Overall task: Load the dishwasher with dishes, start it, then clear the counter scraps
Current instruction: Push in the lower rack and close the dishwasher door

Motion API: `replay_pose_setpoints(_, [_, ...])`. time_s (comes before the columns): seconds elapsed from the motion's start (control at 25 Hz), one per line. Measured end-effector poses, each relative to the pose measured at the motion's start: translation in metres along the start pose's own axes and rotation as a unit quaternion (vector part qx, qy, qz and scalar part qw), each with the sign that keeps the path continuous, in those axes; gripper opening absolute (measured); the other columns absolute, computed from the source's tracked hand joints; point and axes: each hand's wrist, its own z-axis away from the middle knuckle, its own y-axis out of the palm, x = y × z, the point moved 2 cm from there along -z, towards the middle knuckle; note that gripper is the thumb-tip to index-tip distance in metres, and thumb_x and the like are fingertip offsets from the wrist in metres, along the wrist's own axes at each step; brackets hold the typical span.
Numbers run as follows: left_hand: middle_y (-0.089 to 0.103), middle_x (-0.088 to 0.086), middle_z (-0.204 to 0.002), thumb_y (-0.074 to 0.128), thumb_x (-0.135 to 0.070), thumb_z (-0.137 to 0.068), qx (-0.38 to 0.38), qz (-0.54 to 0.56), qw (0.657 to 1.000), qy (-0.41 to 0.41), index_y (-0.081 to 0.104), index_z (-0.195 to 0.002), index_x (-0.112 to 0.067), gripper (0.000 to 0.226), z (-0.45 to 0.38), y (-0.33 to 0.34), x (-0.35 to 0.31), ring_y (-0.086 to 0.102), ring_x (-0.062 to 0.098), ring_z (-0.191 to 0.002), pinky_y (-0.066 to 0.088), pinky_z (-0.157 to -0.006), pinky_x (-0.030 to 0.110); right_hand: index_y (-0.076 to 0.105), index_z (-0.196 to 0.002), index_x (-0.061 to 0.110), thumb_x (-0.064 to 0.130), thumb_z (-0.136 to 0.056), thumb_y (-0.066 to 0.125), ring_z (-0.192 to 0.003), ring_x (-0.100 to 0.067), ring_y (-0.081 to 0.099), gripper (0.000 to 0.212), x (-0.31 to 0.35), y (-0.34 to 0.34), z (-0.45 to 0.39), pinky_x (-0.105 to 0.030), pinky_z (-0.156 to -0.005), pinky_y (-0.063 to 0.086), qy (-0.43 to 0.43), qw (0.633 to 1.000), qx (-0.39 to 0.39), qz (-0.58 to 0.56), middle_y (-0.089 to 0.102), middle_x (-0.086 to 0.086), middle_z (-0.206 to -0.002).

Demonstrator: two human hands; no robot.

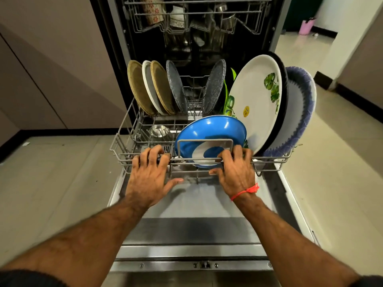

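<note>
The dishwasher's lower rack [124,131] is pulled out over the open door [196,230]. It holds upright plates: tan and white ones [145,88] at the left, two grey speckled ones [176,85], a big white leaf-print plate [259,100] and a blue-patterned plate [300,108] at the right. A blue bowl [209,131] leans at the front, a steel bowl [158,130] beside it. My left hand [149,172] and my right hand [236,168] both grip the rack's front rail, fingers curled over it.
The upper rack [196,17] inside the tub carries cups and steel vessels. Beige cabinet fronts [51,69] stand to the left. Tiled floor [342,162] spreads on both sides, and a pink bag [306,25] sits far back right.
</note>
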Motion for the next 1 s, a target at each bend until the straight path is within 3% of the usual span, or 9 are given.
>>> replay_pose_setpoints(0.12, [0.042, 0.017, -0.142, 0.064, -0.070, -0.080, 0.010, -0.001, 1.000, -0.026, 0.047, -0.132, -0.015, 0.077, -0.016, 0.010, -0.001, 0.040, 0.039, -0.131, 0.036, -0.107, 0.059, 0.058, -0.098, 0.014, 0.037, -0.057, 0.093, -0.098, -0.041, 0.050, 0.059, -0.004, 0.011, -0.017, -0.050, -0.064, 0.058, 0.003, 1.000, -0.003, -0.006, 0.052, -0.015, -0.104])
replay_pose_setpoints(0.24, [0.034, 0.021, -0.153, 0.072, -0.058, -0.079, 0.002, -0.001, 0.999, -0.050, 0.037, -0.142, -0.012, 0.086, -0.031, 0.018, -0.004, 0.019, 0.045, -0.149, 0.018, -0.120, 0.062, 0.055, -0.102, 0.016, 0.040, -0.061, 0.090, -0.101, -0.041, 0.048, 0.059, -0.008, 0.022, -0.034, -0.051, -0.070, 0.057, 0.006, 1.000, 0.006, 0.005, 0.051, -0.015, -0.106])
replay_pose_setpoints(0.4, [0.009, 0.021, -0.166, 0.079, -0.050, -0.073, -0.012, 0.022, 0.998, -0.054, 0.021, -0.154, -0.013, 0.106, -0.058, 0.033, 0.003, -0.007, 0.046, -0.152, 0.008, -0.121, 0.065, 0.049, -0.110, 0.024, 0.049, -0.062, 0.087, -0.105, -0.038, 0.045, 0.066, -0.016, 0.041, -0.051, -0.050, -0.073, 0.057, -0.001, 0.999, -0.017, 0.030, 0.050, -0.014, -0.108])
replay_pose_setpoints(0.68, [-0.003, 0.026, -0.165, 0.085, -0.050, -0.061, -0.008, 0.011, 0.997, -0.078, 0.014, -0.158, -0.014, 0.125, -0.109, 0.060, 0.008, -0.011, 0.051, -0.150, 0.000, -0.119, 0.068, 0.038, -0.135, 0.029, 0.057, -0.072, 0.076, -0.133, -0.042, 0.027, 0.079, -0.032, 0.071, -0.085, -0.057, -0.092, 0.051, -0.036, 0.996, -0.061, 0.060, 0.030, -0.014, -0.137])
replay_pose_setpoints(0.84, [-0.019, 0.023, -0.163, 0.082, -0.057, -0.064, 0.044, 0.018, 0.995, -0.091, -0.006, -0.158, -0.018, 0.135, -0.144, 0.073, 0.017, -0.021, 0.050, -0.148, -0.007, -0.118, 0.067, 0.014, -0.154, 0.031, 0.056, -0.079, 0.070, -0.148, -0.044, 0.005, 0.096, -0.026, 0.091, -0.110, -0.064, -0.101, 0.043, -0.001, 0.998, -0.029, 0.052, 0.013, -0.017, -0.157])
replay_pose_setpoints(1.0, [-0.046, 0.016, -0.153, 0.072, -0.073, -0.069, 0.113, 0.042, 0.989, -0.083, -0.029, -0.153, -0.022, 0.141, -0.182, 0.078, 0.029, -0.040, 0.045, -0.141, -0.014, -0.118, 0.064, -0.022, -0.151, 0.037, 0.061, -0.085, 0.061, -0.146, -0.038, -0.026, 0.109, -0.032, 0.097, -0.146, -0.060, -0.112, 0.028, 0.002, 0.995, 0.083, 0.053, -0.028, -0.009, -0.160])
